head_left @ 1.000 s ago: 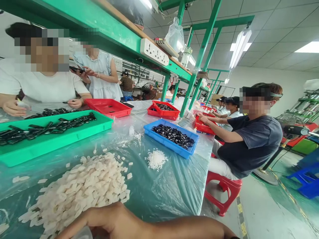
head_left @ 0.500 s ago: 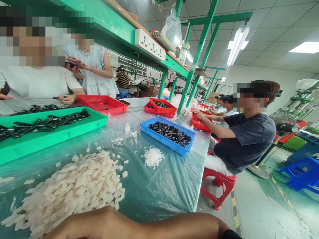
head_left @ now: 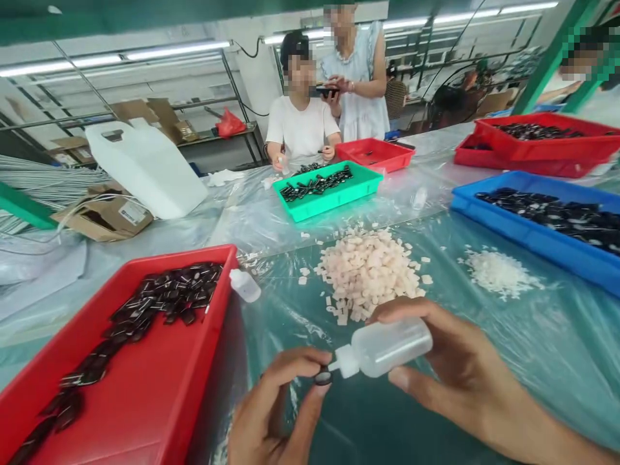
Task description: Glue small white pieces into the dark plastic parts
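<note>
L hand – fingers pinching 1 sm. blk. pc.; R hand – fingers gripping translucent btl., nozzle nr. pc.

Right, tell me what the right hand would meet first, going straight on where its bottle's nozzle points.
Likely the small black piece held in the left hand; the nozzle tip looks close beside it, though depth makes contact unclear.

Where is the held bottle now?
In the head view, low and right of centre: the right hand holds the bottle, pointed at the black piece pinched by the left hand.
</note>
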{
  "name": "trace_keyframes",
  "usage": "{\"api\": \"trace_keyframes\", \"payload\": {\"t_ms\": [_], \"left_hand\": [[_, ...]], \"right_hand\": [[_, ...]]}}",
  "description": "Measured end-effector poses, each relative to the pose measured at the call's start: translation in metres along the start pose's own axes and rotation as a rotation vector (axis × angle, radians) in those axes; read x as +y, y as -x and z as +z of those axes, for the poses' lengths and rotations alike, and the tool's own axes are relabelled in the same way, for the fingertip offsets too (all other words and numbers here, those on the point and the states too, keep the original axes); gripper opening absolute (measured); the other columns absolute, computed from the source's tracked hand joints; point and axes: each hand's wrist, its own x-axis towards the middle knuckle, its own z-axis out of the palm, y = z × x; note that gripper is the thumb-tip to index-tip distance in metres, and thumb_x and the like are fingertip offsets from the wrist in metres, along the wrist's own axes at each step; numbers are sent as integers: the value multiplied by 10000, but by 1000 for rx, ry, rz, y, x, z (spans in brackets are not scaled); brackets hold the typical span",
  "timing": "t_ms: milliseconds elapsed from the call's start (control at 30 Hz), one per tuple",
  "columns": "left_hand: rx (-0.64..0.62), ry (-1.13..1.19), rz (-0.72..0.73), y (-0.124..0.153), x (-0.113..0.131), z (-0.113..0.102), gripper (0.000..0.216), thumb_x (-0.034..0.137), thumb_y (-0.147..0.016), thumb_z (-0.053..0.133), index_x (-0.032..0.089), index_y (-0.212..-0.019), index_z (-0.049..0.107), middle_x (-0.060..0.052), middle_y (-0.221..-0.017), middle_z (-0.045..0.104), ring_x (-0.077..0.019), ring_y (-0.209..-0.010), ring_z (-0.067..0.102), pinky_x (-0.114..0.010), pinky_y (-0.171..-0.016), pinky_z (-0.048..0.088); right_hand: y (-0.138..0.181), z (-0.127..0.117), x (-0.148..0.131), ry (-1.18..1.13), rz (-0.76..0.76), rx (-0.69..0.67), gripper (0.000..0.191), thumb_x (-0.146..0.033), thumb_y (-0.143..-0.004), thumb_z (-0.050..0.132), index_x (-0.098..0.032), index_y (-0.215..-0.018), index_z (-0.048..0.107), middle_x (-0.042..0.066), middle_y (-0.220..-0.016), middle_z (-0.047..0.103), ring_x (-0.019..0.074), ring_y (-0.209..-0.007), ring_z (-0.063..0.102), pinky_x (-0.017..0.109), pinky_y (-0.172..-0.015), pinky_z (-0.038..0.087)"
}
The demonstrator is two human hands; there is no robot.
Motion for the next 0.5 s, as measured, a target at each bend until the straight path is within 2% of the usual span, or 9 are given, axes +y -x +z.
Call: {"api": "trace_keyframes", "payload": {"t_ms": [167, 367, 500], "left_hand": [[-72, 10, 38, -1, -1, 1, 44, 269, -950, 715, 303, -978, 715, 27, -973, 765, -130, -929, 704, -151, -820, 553], [-46, -36, 186, -6, -3, -4, 98, 172, -954, 686, 263, -977, 713, 1, -936, 746, -138, -886, 687, -181, -821, 557], [-209, -110, 241, -10, -4, -10, 247, 49, -914, 680, 257, -1047, 686, -14, -963, 733, -157, -905, 695, -210, -812, 571]], "right_hand": [[3, 4, 2, 153, -46, 39, 427, -184, -837, 726, -408, -1175, 593, -22, -1065, 720, 151, -932, 729, 188, -769, 611], [3, 5, 0, 349, -174, 86, 394, -213, -812, 710, -381, -1147, 589, -13, -1035, 733, 174, -925, 745, 197, -736, 632], [8, 5, 3, 452, -304, 136, 390, -220, -813, 711, -353, -1164, 605, -3, -1036, 738, 178, -949, 744, 180, -780, 636]]}}
